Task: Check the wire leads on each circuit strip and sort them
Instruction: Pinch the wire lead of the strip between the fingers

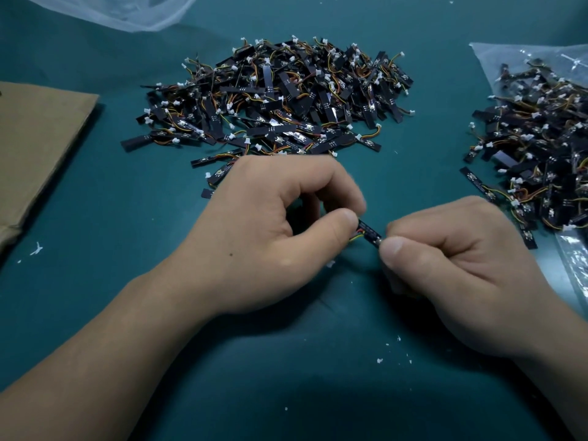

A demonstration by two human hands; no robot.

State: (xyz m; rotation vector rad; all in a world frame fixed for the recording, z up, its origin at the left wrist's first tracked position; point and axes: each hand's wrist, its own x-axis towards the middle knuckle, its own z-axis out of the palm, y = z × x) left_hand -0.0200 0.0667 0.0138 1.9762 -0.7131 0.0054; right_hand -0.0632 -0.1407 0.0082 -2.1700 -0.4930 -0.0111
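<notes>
One small black circuit strip (369, 232) with red and yellow wire leads is held between my two hands above the teal table. My left hand (280, 230) pinches its left end, where the wires come out, between thumb and curled fingers. My right hand (455, 265) pinches the strip's right end between thumb and forefinger. A large heap of black strips (273, 100) with white connectors lies just beyond my left hand. A second heap of strips (537, 148) lies at the right on a clear plastic bag (572, 259).
A flat piece of brown cardboard (38, 148) lies at the left edge. A white mesh bag (127, 11) sits at the top left. Small white scraps (393, 353) dot the teal table surface (95, 281) near me.
</notes>
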